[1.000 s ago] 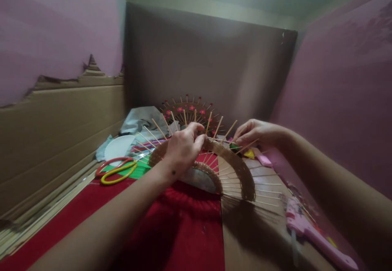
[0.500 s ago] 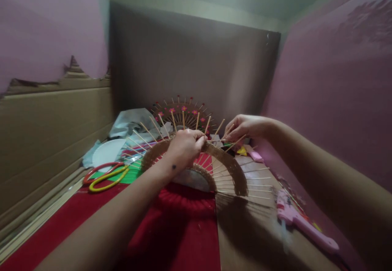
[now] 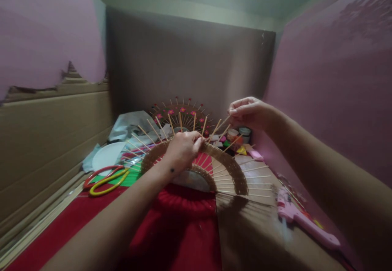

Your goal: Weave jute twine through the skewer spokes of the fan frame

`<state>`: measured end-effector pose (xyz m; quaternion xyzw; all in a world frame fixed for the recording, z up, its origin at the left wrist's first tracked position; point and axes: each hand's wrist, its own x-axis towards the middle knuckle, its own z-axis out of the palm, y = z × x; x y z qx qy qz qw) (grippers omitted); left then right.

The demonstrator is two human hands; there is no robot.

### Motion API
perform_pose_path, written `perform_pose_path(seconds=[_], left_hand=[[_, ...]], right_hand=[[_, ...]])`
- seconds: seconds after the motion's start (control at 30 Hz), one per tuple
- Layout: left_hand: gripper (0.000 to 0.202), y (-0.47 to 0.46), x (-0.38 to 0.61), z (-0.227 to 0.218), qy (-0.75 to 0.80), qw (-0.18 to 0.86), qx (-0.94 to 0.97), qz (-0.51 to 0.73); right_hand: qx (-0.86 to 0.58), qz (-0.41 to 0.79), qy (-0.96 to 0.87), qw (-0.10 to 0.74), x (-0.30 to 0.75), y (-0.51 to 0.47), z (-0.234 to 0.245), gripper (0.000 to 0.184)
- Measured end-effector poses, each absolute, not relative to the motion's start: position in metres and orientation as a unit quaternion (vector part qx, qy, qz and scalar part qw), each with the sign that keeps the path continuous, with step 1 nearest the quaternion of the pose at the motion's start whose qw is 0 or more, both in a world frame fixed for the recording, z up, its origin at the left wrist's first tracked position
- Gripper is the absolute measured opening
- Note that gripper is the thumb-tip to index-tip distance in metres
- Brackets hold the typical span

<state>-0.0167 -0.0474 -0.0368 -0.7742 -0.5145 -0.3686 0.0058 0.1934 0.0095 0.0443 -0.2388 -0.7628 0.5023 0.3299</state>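
Note:
A half-round frame of thin wooden sticks with a woven brown band [image 3: 237,171] stands upright on the table, its sticks fanning out past the band. A smaller woven arc edges a pale half-disc [image 3: 192,180] at its base. My left hand [image 3: 185,146] is closed on the top of the band, thumb and fingers pinched among the sticks. Above and right of it, my right hand [image 3: 246,110] pinches a thin brown strand [image 3: 225,122] that slants down toward the sticks near my left fingers. The strand's far end is hard to make out.
Scissors with red and yellow handles [image 3: 108,180] lie at left by a white plate [image 3: 107,156]. A pink glue gun [image 3: 306,220] rests at right. Behind stands a flowered stick fan [image 3: 183,110], with small jars [image 3: 245,134] nearby. Torn cardboard [image 3: 55,132] lines the left wall.
My right hand has risen and moved slightly back from the sticks, drawing the strand upward. My left hand stays closed on the band. Small jars now show below my right hand.

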Motion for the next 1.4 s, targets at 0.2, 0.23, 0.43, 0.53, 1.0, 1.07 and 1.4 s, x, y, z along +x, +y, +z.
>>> perform_pose_path(seconds=[0.2,0.23,0.43,0.53,1.0,1.07,1.4], left_hand=[[0.028,-0.049,-0.017,-0.036,-0.520,0.006,-0.771,-0.368],[0.028,-0.049,-0.017,-0.036,-0.521,0.012,-0.771,-0.367],[0.027,-0.050,-0.018,-0.035,-0.513,0.024,-0.774,-0.369],[0.027,-0.051,-0.017,-0.035,-0.519,0.024,-0.772,-0.367],[0.027,-0.052,-0.018,-0.034,-0.510,0.010,-0.773,-0.376],[0.027,-0.053,-0.017,-0.034,-0.513,0.004,-0.772,-0.375],[0.026,-0.050,-0.021,-0.035,-0.503,-0.005,-0.777,-0.380]], right_hand=[[-0.236,0.512,-0.767,0.307,0.208,0.021,0.033,0.011],[-0.240,0.525,-0.761,0.295,0.212,0.025,0.028,0.012],[-0.264,0.585,-0.705,0.302,0.226,0.037,-0.004,0.016],[-0.239,0.583,-0.703,0.330,0.221,0.032,0.000,0.018],[-0.303,0.502,-0.760,0.281,0.221,0.025,0.020,0.011],[-0.356,0.494,-0.754,0.246,0.225,0.030,0.007,0.010],[-0.359,0.507,-0.777,0.100,0.208,0.024,-0.034,0.012]])
